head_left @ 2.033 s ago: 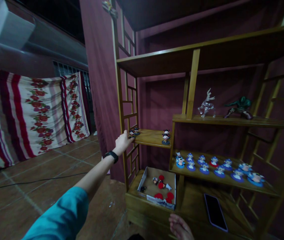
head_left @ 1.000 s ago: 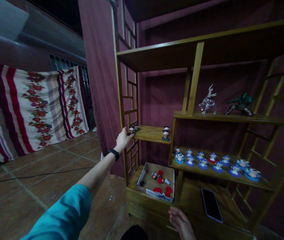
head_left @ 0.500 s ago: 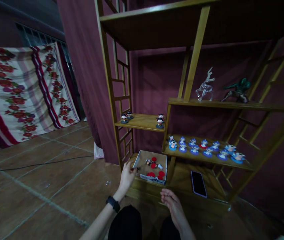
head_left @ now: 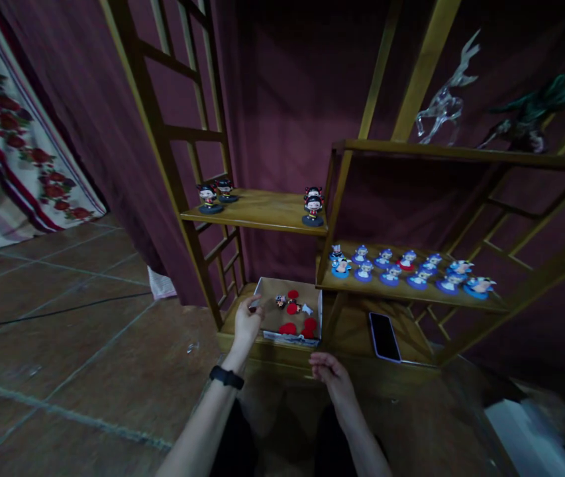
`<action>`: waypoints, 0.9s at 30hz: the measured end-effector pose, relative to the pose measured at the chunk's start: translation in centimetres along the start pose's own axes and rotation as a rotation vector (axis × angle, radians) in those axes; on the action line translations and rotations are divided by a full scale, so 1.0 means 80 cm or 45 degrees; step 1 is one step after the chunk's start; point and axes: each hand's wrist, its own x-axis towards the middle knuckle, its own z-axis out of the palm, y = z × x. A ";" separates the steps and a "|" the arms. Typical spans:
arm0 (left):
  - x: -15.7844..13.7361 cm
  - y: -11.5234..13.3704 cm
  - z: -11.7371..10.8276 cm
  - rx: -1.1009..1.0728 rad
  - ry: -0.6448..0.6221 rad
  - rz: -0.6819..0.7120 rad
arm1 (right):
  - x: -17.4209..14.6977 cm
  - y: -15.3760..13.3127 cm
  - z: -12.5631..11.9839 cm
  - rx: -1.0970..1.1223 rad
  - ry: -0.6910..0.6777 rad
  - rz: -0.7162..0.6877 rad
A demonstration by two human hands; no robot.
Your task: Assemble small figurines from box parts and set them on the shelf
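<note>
My left hand (head_left: 248, 323) is at the left rim of a shallow cardboard box (head_left: 272, 319), with thumb and fingers curled together. What they hold, if anything, is small and dark and I cannot make it out. Inside the box lie several red discs (head_left: 288, 328), a small dark-haired figurine (head_left: 281, 302) and a pale star-like piece (head_left: 307, 309). My right hand (head_left: 334, 379) hovers in front of the box, near its right corner, fingers loosely extended and nothing in them.
Dark-haired figurines (head_left: 313, 207) stand at both ends of the middle shelf (head_left: 267, 209). Several blue-and-white figurines (head_left: 390, 274) line a lower shelf at right. A phone (head_left: 384, 336) lies on the bottom board. Above stand a clear deer ornament (head_left: 444, 109) and a dark green statue (head_left: 530, 116).
The view has tilted down and come closer to the shelves. My left hand has shifted up along the box's left side. My right hand stays in front of the box.
</note>
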 end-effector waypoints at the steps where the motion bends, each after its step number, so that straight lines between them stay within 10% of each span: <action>1: 0.010 -0.001 0.006 -0.083 -0.015 -0.021 | 0.012 -0.001 0.006 -0.027 -0.024 -0.030; 16: 0.058 -0.014 -0.008 -0.813 0.088 -0.508 | 0.227 0.027 0.053 -0.473 0.064 -0.166; 27: 0.078 -0.011 -0.009 -0.886 -0.021 -0.527 | 0.248 0.035 0.035 -0.944 0.016 0.015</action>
